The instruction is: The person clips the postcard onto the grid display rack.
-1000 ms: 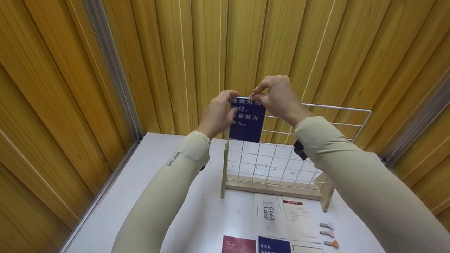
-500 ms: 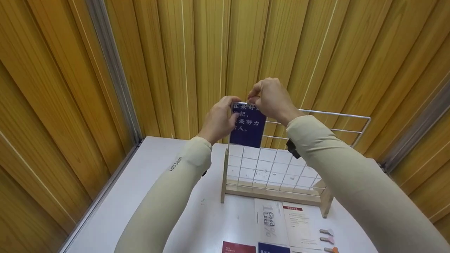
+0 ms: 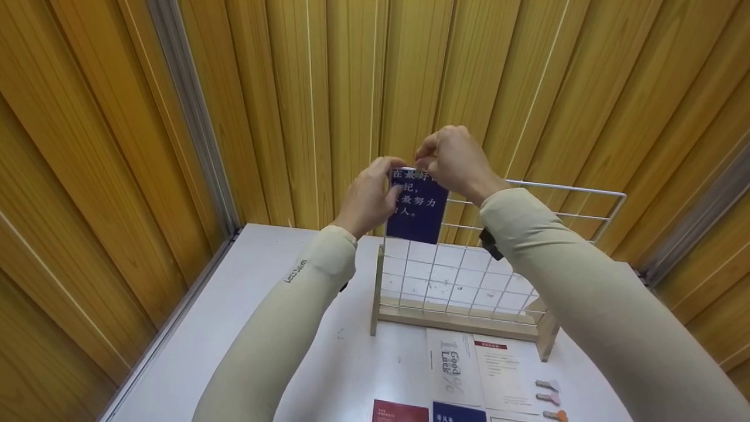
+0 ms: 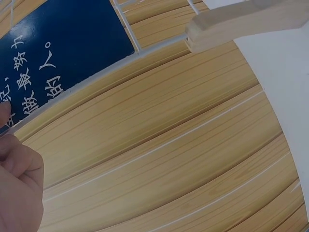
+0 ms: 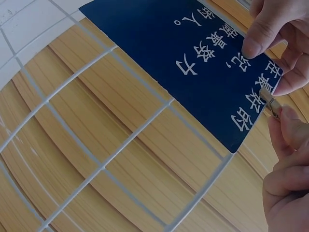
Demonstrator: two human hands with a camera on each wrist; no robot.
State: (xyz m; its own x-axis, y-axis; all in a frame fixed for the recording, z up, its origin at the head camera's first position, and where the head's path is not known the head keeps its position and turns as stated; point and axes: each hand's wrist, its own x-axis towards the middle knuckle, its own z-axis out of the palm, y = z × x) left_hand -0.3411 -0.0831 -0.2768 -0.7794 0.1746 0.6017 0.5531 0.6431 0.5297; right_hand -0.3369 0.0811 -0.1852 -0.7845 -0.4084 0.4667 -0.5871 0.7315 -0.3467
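A dark blue card (image 3: pixel 415 227) with white Chinese characters lies against the upper left corner of a white wire grid (image 3: pixel 562 187). My left hand (image 3: pixel 370 196) pinches its top left part, thumb on the printed face and fingers behind. In the right wrist view my right hand (image 5: pixel 294 169) pinches a small wooden clothespin (image 5: pixel 269 100) between thumb and finger. The clothespin's tip overlaps the card's top edge, near the middle. The left wrist view shows the card's side (image 4: pixel 72 43) along the grid's side wire.
The grid stands on a wooden base (image 3: pixel 457 320). In front lie a "Good Luck" card (image 3: pixel 454 369), a cream card (image 3: pixel 504 375), a red card (image 3: pixel 401 412) and another blue card (image 3: pixel 460 414). Several clothespins, one with an orange end (image 3: pixel 555 415), lie to their right.
My right hand has moved slightly left and down, bringing the clothespin onto the card's top edge. My left hand stays on the card's corner. The head view has shifted a little.
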